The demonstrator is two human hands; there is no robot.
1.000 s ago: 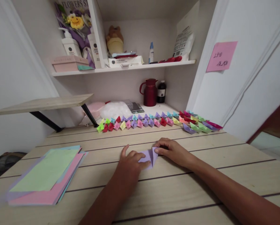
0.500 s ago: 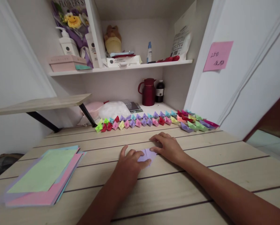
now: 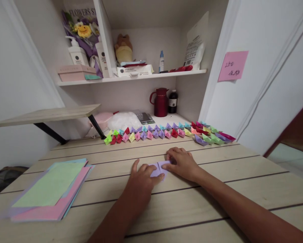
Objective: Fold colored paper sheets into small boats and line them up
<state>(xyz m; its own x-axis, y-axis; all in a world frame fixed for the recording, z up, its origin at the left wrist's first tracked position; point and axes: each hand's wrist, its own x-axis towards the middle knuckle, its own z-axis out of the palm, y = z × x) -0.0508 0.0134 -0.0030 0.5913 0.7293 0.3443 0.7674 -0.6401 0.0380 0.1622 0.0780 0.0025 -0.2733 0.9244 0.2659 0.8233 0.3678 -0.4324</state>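
The lilac folded paper (image 3: 159,168) lies flat on the wooden table (image 3: 217,192), pinned between both hands. The left hand (image 3: 142,178) presses its left part with fingers laid flat and loosely spread, the thumb along the paper's near edge. The right hand (image 3: 182,162) covers the right part, fingers close together and slightly bent, tips pressing down; neither hand grips it. A centre crease shows in the gap between the fingertips. Nearer than the fingers the tabletop is bare. Beyond them, well apart, a row of small folded paper shapes (image 3: 156,133) runs along the far edge. Far left of the left fingers lies a stack of coloured sheets (image 3: 50,189).
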